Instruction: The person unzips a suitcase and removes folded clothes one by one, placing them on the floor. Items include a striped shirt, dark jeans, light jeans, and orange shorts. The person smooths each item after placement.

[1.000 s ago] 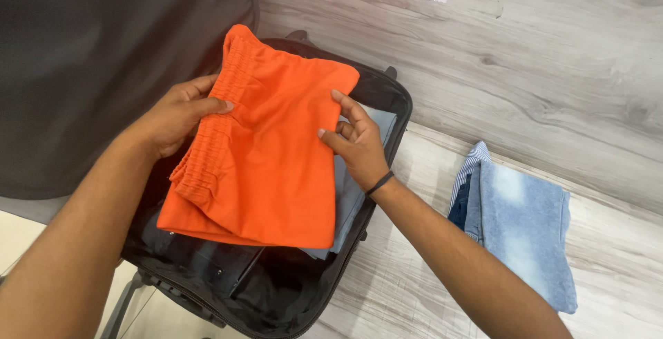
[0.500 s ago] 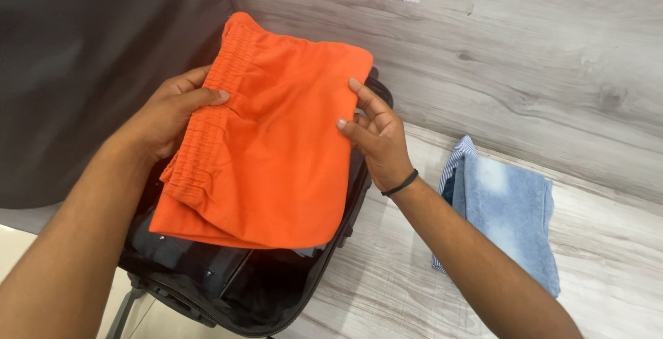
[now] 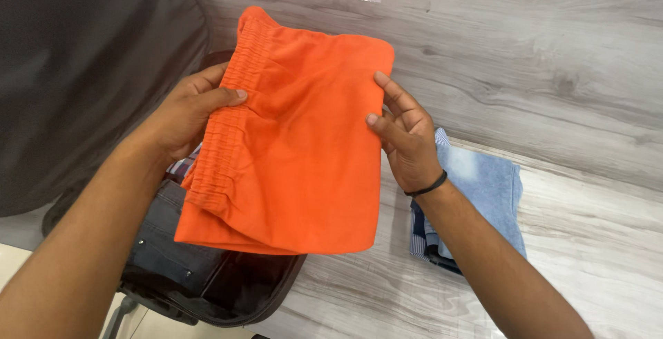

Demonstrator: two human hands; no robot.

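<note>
2 hands: I read both on 1 folded orange garment (image 3: 293,152), held in the air above the near-left work area.
Left hand (image 3: 183,114): closed on the garment's elastic waistband edge, thumb on top, fingers hidden beneath the cloth.
Right hand (image 3: 407,138): holding the garment's right edge, fingertips (image 3: 378,78) pressed to the cloth; a dark band sits at the wrist.
Garment position: upright to slightly tilted, waistband to the left, lower fold hanging over the right rim of the open suitcase (image 3: 207,287).
Change over 1 s: I log the garment displaced to the right. It covered the suitcase interior before; now it covers only the right part, and its right side overlaps the wood-grain floor (image 3: 552,242).
Exposed by the shift: dark folded clothing (image 3: 162,235) in the suitcase and a strip of checked fabric (image 3: 183,166) just beside the left wrist.
Meaning: in my judgement the garment is in transit and lies in neither place; both grips look firm.
Right of the garment: a folded light-blue denim piece (image 3: 487,187) on the floor, partly behind the right forearm, with a striped item (image 3: 416,239) under it.
Far left: the dark suitcase lid (image 3: 83,55) stands open.
</note>
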